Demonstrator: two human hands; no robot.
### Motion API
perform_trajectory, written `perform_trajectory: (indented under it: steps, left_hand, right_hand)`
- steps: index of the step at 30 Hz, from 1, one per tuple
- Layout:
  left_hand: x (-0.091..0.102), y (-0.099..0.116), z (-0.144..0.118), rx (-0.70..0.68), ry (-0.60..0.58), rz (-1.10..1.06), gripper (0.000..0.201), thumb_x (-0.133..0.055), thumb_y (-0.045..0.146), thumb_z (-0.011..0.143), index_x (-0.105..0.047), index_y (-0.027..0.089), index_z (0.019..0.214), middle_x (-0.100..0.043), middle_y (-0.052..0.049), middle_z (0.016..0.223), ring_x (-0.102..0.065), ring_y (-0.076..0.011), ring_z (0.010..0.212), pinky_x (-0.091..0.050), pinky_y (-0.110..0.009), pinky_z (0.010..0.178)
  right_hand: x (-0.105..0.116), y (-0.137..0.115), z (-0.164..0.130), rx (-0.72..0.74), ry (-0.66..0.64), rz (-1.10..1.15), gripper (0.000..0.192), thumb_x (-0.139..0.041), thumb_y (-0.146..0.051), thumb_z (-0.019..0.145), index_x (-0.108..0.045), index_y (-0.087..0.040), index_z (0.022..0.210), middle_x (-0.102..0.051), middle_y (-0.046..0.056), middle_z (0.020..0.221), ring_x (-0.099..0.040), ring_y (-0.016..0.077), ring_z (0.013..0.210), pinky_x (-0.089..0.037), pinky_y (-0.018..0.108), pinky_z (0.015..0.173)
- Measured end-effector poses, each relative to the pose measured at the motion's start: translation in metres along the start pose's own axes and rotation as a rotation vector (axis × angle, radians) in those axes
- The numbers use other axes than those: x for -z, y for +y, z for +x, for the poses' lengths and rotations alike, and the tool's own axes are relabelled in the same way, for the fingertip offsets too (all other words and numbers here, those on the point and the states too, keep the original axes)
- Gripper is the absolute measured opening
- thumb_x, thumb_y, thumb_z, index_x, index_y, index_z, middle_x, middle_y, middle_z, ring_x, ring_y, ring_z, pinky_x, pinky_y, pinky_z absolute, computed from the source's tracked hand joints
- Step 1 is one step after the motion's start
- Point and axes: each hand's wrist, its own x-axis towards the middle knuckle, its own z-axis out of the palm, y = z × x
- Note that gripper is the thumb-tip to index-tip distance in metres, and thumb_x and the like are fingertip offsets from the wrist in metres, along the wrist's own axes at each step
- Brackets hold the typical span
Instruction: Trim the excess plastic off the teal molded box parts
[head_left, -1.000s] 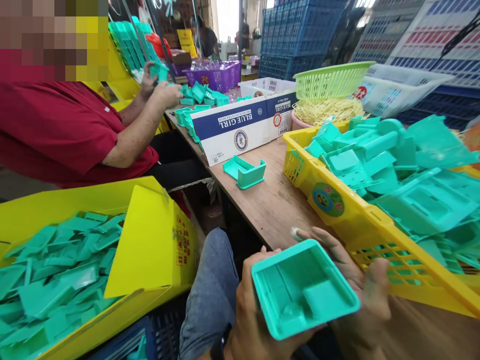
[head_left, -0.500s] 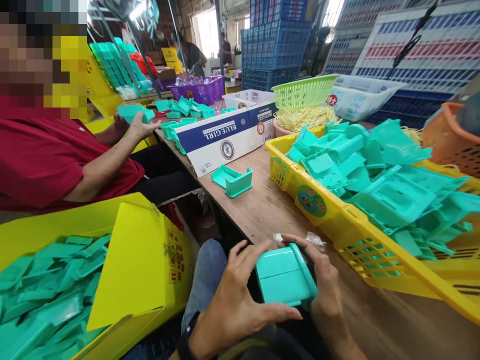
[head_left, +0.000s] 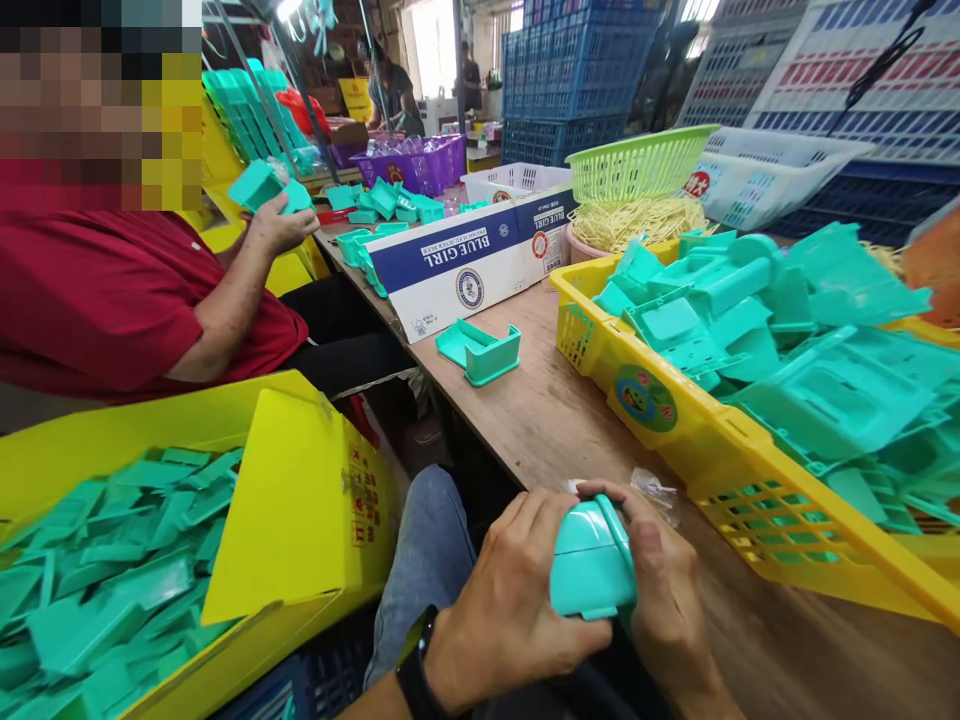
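Between my two hands, near the table's front edge, is a turquoise plastic box part [head_left: 591,562] with a rounded top panel and a seam across it. My left hand [head_left: 517,590] is closed on its left side, thumb along the bottom edge. On the right, my right hand [head_left: 664,580] wraps the rimmed side, fingers curled over the far edge. A similar turquoise piece [head_left: 487,352] sits on the wooden table [head_left: 555,400], ahead of my hands. Small clear plastic scraps [head_left: 651,484] lie just beyond my right fingers.
A yellow basket [head_left: 720,445] heaped with turquoise parts stands on the right. To the left is a yellow carton [head_left: 300,510] full of turquoise pieces. A printed cardboard divider [head_left: 465,265] crosses the table. A co-worker in a red shirt [head_left: 142,300] sits at left, holding turquoise parts.
My left hand has closed more tightly on the turquoise box part, which has tilted in my grasp. The co-worker's hand has lifted slightly with turquoise parts. The whole view has shifted a little.
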Motion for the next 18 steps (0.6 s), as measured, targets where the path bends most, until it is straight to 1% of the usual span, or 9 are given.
perform_trajectory:
  steps: [2,4,8,11,13,14,16,17,18]
  left_hand:
    - [0.000,0.000,-0.001,-0.054,0.037,0.006,0.068,-0.083,0.012,0.062,-0.058,0.018,0.125,-0.070,-0.008,0.114,-0.068,-0.0286,0.103,-0.060,-0.043,0.093]
    - [-0.001,-0.001,-0.003,-0.087,0.080,0.005,0.067,-0.081,0.011,0.062,-0.058,0.019,0.125,-0.071,-0.007,0.113,-0.069,-0.0267,0.099,-0.060,-0.041,0.091]
    - [-0.004,0.000,-0.006,-0.063,0.144,0.014,0.067,-0.081,0.012,0.062,-0.059,0.020,0.125,-0.072,-0.006,0.110,-0.069,-0.0255,0.097,-0.059,-0.039,0.089]
    - [0.001,0.000,-0.010,-0.010,0.111,0.052,0.062,-0.080,0.016,0.065,-0.061,0.018,0.124,-0.073,-0.007,0.111,-0.070,-0.0268,0.098,-0.059,-0.040,0.088]
    - [0.014,-0.003,-0.021,0.097,0.054,0.079,0.053,-0.076,0.018,0.065,-0.065,0.019,0.117,-0.073,-0.007,0.106,-0.071,-0.0266,0.094,-0.059,-0.039,0.084]
    - [0.026,-0.007,-0.031,0.171,0.021,0.091,0.050,-0.074,0.017,0.065,-0.066,0.020,0.114,-0.074,-0.006,0.105,-0.072,-0.0263,0.094,-0.060,-0.038,0.084]
    - [0.056,-0.018,-0.057,0.326,-0.037,0.136,0.050,-0.070,0.017,0.065,-0.070,0.025,0.114,-0.076,-0.004,0.110,-0.074,-0.0258,0.101,-0.062,-0.036,0.090]
    - [0.074,-0.024,-0.072,0.388,-0.014,0.196,0.057,-0.071,0.020,0.066,-0.070,0.028,0.122,-0.076,-0.004,0.118,-0.075,-0.0262,0.106,-0.063,-0.035,0.094]
    - [0.093,-0.029,-0.087,0.456,0.022,0.301,0.055,-0.074,0.027,0.072,-0.070,0.033,0.126,-0.077,-0.001,0.122,-0.075,-0.0266,0.109,-0.064,-0.036,0.095]
  right_hand:
    - [-0.001,-0.002,0.000,-0.008,0.037,0.014,0.037,-0.035,-0.039,0.114,-0.071,-0.032,0.119,-0.078,-0.004,0.111,-0.074,0.0121,0.103,-0.054,0.020,0.086]
    - [-0.004,-0.005,-0.001,-0.027,0.052,0.044,0.037,-0.035,-0.036,0.114,-0.072,-0.031,0.116,-0.078,-0.004,0.110,-0.073,0.0108,0.103,-0.053,0.018,0.089]
    - [-0.011,-0.011,0.002,-0.101,0.068,0.123,0.040,-0.035,-0.039,0.113,-0.074,-0.028,0.109,-0.079,-0.002,0.106,-0.073,0.0111,0.100,-0.053,0.018,0.088]
    - [-0.020,-0.015,0.003,-0.109,0.043,0.114,0.043,-0.036,-0.043,0.113,-0.074,-0.026,0.107,-0.080,0.001,0.104,-0.074,0.0136,0.096,-0.057,0.021,0.084]
    - [-0.028,-0.016,0.001,-0.078,-0.075,0.026,0.044,-0.036,-0.048,0.113,-0.074,-0.026,0.110,-0.081,0.003,0.105,-0.076,0.0171,0.094,-0.061,0.027,0.080]
    - [-0.033,-0.016,-0.002,-0.047,-0.171,-0.036,0.043,-0.036,-0.049,0.113,-0.073,-0.028,0.116,-0.081,0.003,0.110,-0.078,0.0195,0.098,-0.065,0.032,0.083]
    - [-0.042,-0.011,-0.010,0.041,-0.371,-0.162,0.039,-0.037,-0.049,0.113,-0.065,-0.034,0.136,-0.079,0.002,0.128,-0.077,0.0242,0.113,-0.069,0.046,0.095]
    - [-0.045,-0.007,-0.013,0.089,-0.445,-0.211,0.040,-0.038,-0.048,0.113,-0.058,-0.036,0.146,-0.075,0.001,0.137,-0.074,0.0257,0.123,-0.067,0.053,0.101]
    - [-0.046,-0.003,-0.015,0.136,-0.474,-0.249,0.041,-0.039,-0.048,0.113,-0.052,-0.038,0.151,-0.072,0.000,0.143,-0.072,0.0257,0.128,-0.067,0.055,0.103]
